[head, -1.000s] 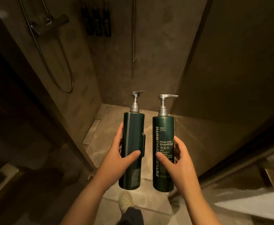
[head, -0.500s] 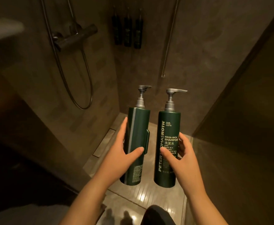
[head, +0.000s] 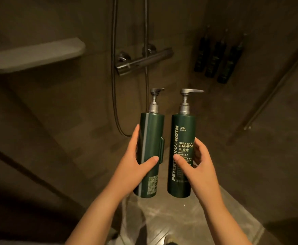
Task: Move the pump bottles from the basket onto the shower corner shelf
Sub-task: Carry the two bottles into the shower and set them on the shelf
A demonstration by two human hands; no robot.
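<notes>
Corner shelf [head: 38,53], upper left on the shower wall: top surface bare, rounded front edge, open room above it. Two green pump bottles, upright, side by side, apart, held in mid-air well right of and below the shelf. Left hand [head: 135,165] grips the left bottle [head: 150,138]; right hand [head: 199,167] grips the shampoo bottle [head: 183,138]. Contents not visible. Mixer bar [head: 144,61] behind; three dark wall bottles [head: 217,57] at right.

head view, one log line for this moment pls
left hand: holds plain bottle | right hand: holds shampoo bottle | both upright, apart | shelf: bare, upper left
</notes>
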